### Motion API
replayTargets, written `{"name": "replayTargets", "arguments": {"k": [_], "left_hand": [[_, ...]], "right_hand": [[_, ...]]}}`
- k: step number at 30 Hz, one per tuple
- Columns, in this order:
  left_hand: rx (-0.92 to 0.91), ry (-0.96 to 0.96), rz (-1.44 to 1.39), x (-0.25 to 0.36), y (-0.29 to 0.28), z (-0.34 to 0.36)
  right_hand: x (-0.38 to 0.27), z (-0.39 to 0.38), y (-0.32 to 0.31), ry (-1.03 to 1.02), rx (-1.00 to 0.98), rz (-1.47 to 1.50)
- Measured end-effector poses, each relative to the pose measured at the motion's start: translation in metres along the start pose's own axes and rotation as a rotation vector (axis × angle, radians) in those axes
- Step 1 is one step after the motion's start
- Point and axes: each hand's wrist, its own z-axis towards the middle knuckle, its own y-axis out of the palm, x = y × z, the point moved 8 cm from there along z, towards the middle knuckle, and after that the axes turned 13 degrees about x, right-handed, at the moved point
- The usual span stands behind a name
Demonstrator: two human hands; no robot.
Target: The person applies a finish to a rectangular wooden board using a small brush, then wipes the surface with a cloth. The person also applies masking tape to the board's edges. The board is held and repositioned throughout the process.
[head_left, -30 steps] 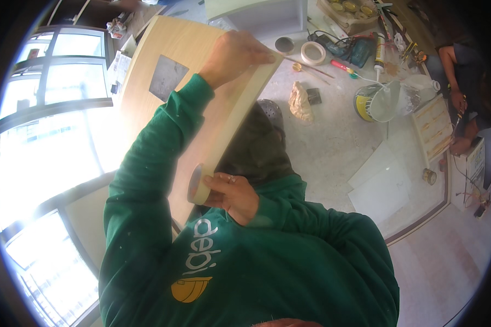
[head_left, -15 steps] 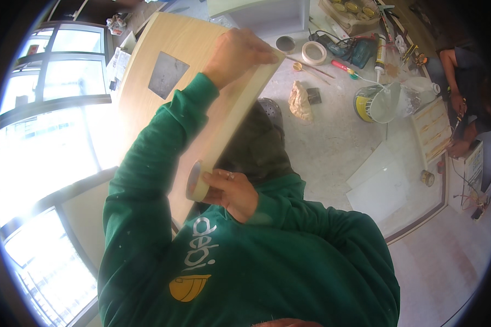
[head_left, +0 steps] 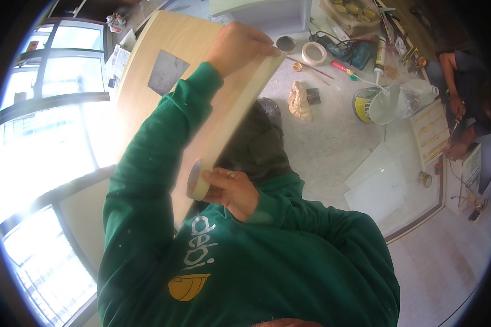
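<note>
A light wood-grain board [head_left: 202,38] with a grey rectangular patch [head_left: 168,72] slants across my lap. Its far right corner is under my left hand [head_left: 240,49], whose fingers are bent and pressed together on a pale strip of masking tape [head_left: 251,92] at the edge. That strip runs along the board's long edge toward me. At its near end my right hand [head_left: 234,191] grips the roll of masking tape [head_left: 200,188] by its rim, thumb and fingers closed round it. The undersides of my left fingers are hidden.
On the floor to the right lie another tape roll [head_left: 314,53], a crumpled cloth [head_left: 299,102], a teal power tool [head_left: 360,53] and a sealant tube [head_left: 380,57]. A bucket [head_left: 365,106] stands beyond. At far right another person's hand [head_left: 457,106] holds a tool. Windows [head_left: 43,147] line the left.
My left hand has shifted slightly at the board's corner. The right hand and the tape roll have stayed almost in place.
</note>
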Motion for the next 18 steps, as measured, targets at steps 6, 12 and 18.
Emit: {"name": "replayTargets", "arguments": {"k": [6, 12, 18], "left_hand": [[0.137, 0.001, -0.202, -0.013, -0.015, -0.012], [-0.096, -0.308, -0.038, -0.022, -0.058, -0.139], [-0.236, -0.581, -0.142, -0.05, -0.054, -0.203]], "right_hand": [[-0.003, -0.004, 0.003, -0.007, 0.025, 0.014], [-0.006, -0.005, 0.006, -0.077, 0.072, 0.011], [-0.022, -0.007, 0.002, -0.219, 0.042, -0.448]]}}
